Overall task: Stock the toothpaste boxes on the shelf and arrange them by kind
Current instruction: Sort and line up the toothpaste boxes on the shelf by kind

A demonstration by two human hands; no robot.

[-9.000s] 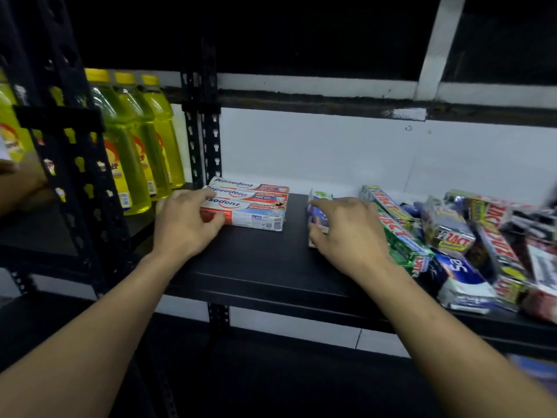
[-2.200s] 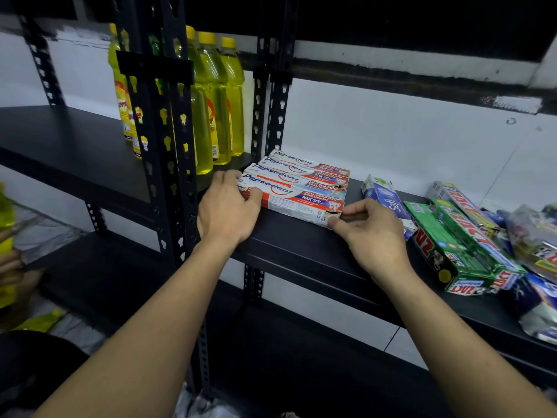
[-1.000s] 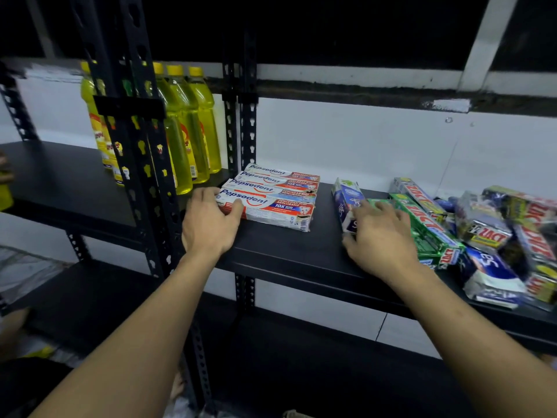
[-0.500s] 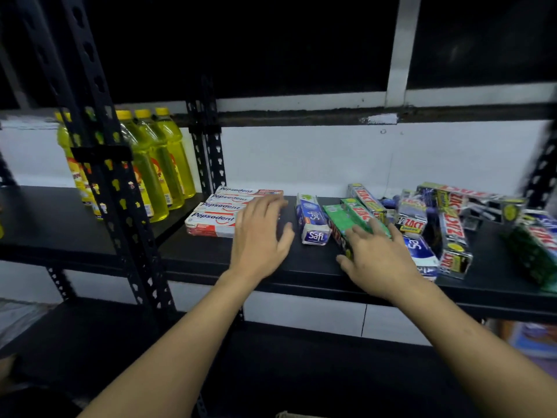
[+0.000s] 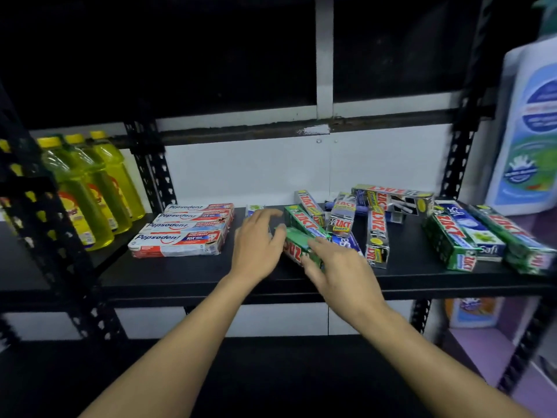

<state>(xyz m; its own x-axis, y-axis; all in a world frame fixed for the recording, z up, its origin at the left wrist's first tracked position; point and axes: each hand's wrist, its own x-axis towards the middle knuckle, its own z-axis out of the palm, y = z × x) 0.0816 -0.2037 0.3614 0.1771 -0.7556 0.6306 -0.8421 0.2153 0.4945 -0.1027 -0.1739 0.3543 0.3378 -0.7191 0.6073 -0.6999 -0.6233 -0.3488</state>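
Observation:
Several red-and-white Pepsodent boxes [image 5: 180, 233] lie in a neat row at the left of the black shelf [image 5: 193, 276]. A green Zact box [image 5: 297, 238] lies slanted in the middle, on top of another green Zact box [image 5: 304, 220]. My right hand [image 5: 340, 267] grips its near end, fingers over the top. My left hand [image 5: 259, 245] touches its left side with relaxed fingers and hides most of a blue Safi box [image 5: 251, 210]. Silver Zact boxes [image 5: 376, 236] and more green Zact boxes [image 5: 452, 241] and blue Safi boxes [image 5: 476, 233] lie jumbled to the right.
Yellow bottles [image 5: 87, 188] stand on the neighbouring shelf at left, behind a perforated black upright [image 5: 39, 206]. A large white-and-blue bottle [image 5: 530, 131] stands at the far right. A bare strip of shelf runs along the front edge. A lower shelf lies beneath.
My left hand left the Pepsodent row and moved right to the green Zact box. My right hand shifted from the Safi box onto that green box. The view swung right.

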